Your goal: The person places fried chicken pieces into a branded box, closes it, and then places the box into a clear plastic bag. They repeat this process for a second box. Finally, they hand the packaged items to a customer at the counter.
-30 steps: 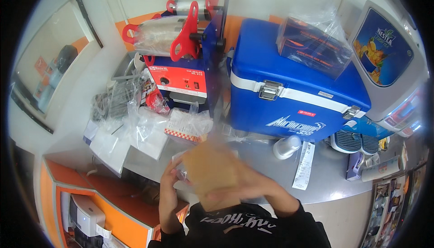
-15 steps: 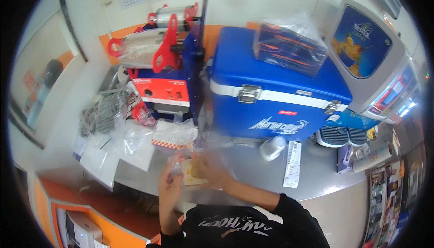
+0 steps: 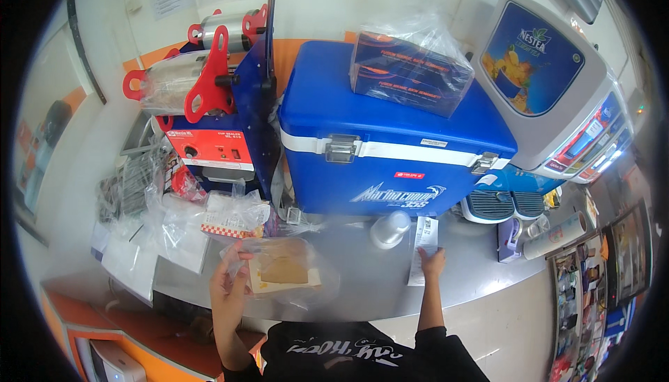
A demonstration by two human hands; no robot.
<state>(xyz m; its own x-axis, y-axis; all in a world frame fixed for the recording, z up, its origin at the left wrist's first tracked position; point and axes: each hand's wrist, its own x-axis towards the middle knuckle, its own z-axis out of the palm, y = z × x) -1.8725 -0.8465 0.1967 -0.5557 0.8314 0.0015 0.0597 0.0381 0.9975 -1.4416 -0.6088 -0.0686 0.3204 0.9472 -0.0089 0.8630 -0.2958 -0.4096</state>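
Observation:
Near the counter's front edge, my left hand point(image 3: 230, 277) grips the left side of a clear plastic bag point(image 3: 300, 295). Inside it lies a pale yellow, open-looking carton point(image 3: 265, 286) with a flat brown piece point(image 3: 286, 269) on it; I cannot make out whether that is food or cardboard. To the right, my right hand point(image 3: 432, 262) has its fingers closed at the right edge of a long white paper receipt point(image 3: 423, 230), which still appears to lie on the steel counter. Just left of the receipt stands an upside-down stack of white cups point(image 3: 390, 230).
A red-and-blue cup sealing machine point(image 3: 212, 149) stands back left, with plastic bags point(image 3: 178, 222) and a checkered paper box point(image 3: 233, 218) before it. Behind the cups is a big blue cooler point(image 3: 376, 166) carrying a wrapped box point(image 3: 411, 72). A drink dispenser point(image 3: 536, 61) stands right.
My right hand has left the bag and moved right to the receipt. The left hand still holds the bag, whose contents now show plainly. The whole view has shifted a little.

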